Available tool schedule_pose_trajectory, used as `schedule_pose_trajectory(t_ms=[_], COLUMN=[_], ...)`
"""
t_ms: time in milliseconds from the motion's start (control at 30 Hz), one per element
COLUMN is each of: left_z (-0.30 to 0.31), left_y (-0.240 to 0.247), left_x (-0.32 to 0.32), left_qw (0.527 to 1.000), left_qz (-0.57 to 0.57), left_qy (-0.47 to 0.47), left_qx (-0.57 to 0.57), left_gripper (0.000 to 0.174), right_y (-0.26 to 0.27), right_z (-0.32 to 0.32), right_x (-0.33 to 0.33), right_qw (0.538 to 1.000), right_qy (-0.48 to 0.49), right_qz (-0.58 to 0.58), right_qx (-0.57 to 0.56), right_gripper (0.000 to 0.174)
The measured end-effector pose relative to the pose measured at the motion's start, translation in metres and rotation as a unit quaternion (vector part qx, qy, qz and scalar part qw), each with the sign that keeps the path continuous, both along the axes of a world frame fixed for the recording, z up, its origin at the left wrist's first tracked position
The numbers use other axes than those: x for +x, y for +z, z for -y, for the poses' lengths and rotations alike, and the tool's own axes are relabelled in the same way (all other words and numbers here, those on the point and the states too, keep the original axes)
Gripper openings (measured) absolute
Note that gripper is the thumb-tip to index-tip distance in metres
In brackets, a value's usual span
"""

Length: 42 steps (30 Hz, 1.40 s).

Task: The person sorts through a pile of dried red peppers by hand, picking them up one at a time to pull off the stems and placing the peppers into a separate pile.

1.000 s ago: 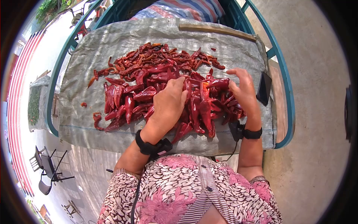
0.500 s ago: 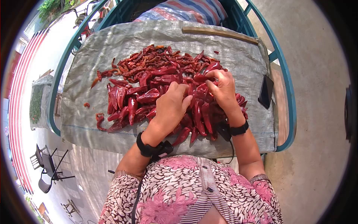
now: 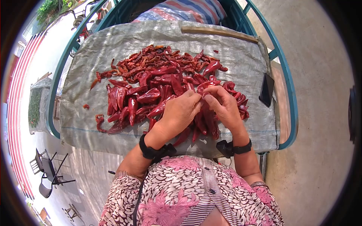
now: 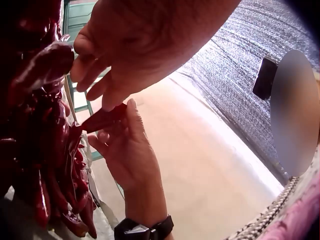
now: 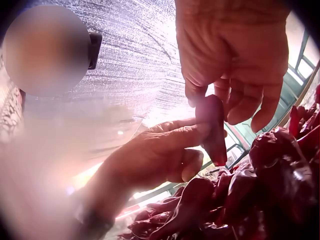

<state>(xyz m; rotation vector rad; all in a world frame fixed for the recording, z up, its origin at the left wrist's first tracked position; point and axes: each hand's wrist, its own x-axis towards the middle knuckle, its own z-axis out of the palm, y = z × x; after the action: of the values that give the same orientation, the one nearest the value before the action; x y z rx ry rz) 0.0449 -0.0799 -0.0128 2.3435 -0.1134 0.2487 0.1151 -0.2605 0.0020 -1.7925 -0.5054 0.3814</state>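
Observation:
Both hands meet over the near right part of a heap of glossy red chili peppers. A single dark red chili pepper is held between them. My left hand pinches it between thumb and fingers, as the right wrist view shows. Curled in from the other side, my right hand has thumb and fingers at the pepper's upper end. In the head view the fingers mostly hide this pepper. Smaller, wrinkled dried chilies lie behind the glossy ones.
A grey woven sheet lies under the chilies, inside teal metal rails. At the right stands a black phone. A wooden strip runs along the back edge, before a striped bag.
My right hand has come left from the right of the heap to meet the left hand. The left hand has shifted slightly right. A glossy pepper now lies at the heap's back right.

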Motion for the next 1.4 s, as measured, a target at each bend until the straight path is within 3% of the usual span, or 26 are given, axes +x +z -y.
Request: schedule_pose_trajectory(t_ms=[33, 133, 167, 267, 300, 400, 533, 667, 700, 800, 900, 933, 1000, 1033, 1133, 1200, 1267, 1400], left_z=[-0.001, -0.005, -0.006, -0.006, -0.009, -0.012, -0.013, -0.021, -0.023, -0.027, -0.030, -0.031, -0.030, -0.028, -0.020, -0.018, -0.014, -0.014], left_y=[0.004, -0.002, -0.003, 0.000, -0.007, -0.021, -0.023, -0.028, -0.027, -0.022, -0.018, -0.017, -0.012, -0.008, 0.000, 0.000, 0.003, -0.010], left_x=[-0.003, -0.006, -0.005, -0.006, -0.006, -0.012, -0.017, -0.014, -0.014, -0.015, -0.017, -0.019, -0.023, -0.025, -0.039, -0.045, -0.042, -0.038], left_qw=[1.000, 0.997, 0.992, 0.978, 0.983, 0.993, 0.995, 0.991, 0.987, 0.979, 0.976, 0.980, 0.980, 0.985, 0.994, 0.994, 0.989, 0.994], left_qz=[-0.010, 0.037, 0.066, 0.106, 0.058, 0.039, 0.056, 0.081, 0.088, 0.117, 0.120, 0.126, 0.139, 0.105, 0.014, -0.028, -0.084, -0.075], left_qy=[-0.001, 0.053, 0.076, 0.121, 0.099, 0.038, 0.071, 0.076, 0.086, 0.120, 0.138, 0.139, 0.138, 0.134, 0.104, 0.068, 0.066, 0.051], left_qx=[-0.027, 0.040, 0.070, 0.131, 0.142, 0.107, 0.042, -0.078, -0.100, -0.120, -0.114, -0.069, 0.024, 0.021, 0.040, 0.083, 0.099, 0.055], left_gripper=[0.019, 0.021, 0.028, 0.036, 0.042, 0.038, 0.038, 0.036, 0.035, 0.032, 0.030, 0.030, 0.031, 0.034, 0.045, 0.052, 0.044, 0.035], right_y=[-0.002, -0.001, 0.005, -0.010, -0.019, -0.031, -0.029, -0.042, -0.039, -0.020, -0.014, -0.018, -0.027, -0.031, -0.047, -0.060, -0.062, -0.064], right_z=[-0.001, 0.010, 0.013, 0.008, 0.001, -0.016, -0.046, -0.046, -0.044, -0.027, -0.007, -0.004, -0.001, -0.007, -0.026, -0.040, -0.049, -0.047], right_x=[0.000, 0.017, 0.022, 0.043, 0.051, 0.054, 0.045, 0.046, 0.047, 0.044, 0.061, 0.067, 0.074, 0.071, 0.065, 0.065, 0.065, 0.072], right_qw=[1.000, 0.994, 0.973, 0.897, 0.904, 0.905, 0.903, 0.942, 0.977, 0.998, 0.992, 0.974, 0.891, 0.903, 0.861, 0.842, 0.810, 0.841], right_qy=[-0.011, -0.077, -0.111, -0.152, -0.147, 0.003, 0.040, 0.072, 0.062, -0.028, -0.069, -0.074, -0.083, -0.079, 0.001, -0.001, 0.010, 0.020], right_qz=[-0.007, 0.056, 0.133, 0.360, 0.368, 0.363, 0.281, 0.220, 0.143, -0.039, 0.036, 0.153, 0.377, 0.366, 0.445, 0.438, 0.431, 0.400], right_qx=[0.002, -0.059, -0.153, -0.206, -0.158, -0.222, -0.322, -0.241, -0.148, -0.027, -0.098, -0.148, -0.240, -0.212, -0.248, -0.314, -0.397, -0.363], right_gripper=[0.024, 0.024, 0.020, 0.016, 0.018, 0.026, 0.038, 0.039, 0.034, 0.032, 0.029, 0.028, 0.025, 0.021, 0.023, 0.027, 0.031, 0.024])
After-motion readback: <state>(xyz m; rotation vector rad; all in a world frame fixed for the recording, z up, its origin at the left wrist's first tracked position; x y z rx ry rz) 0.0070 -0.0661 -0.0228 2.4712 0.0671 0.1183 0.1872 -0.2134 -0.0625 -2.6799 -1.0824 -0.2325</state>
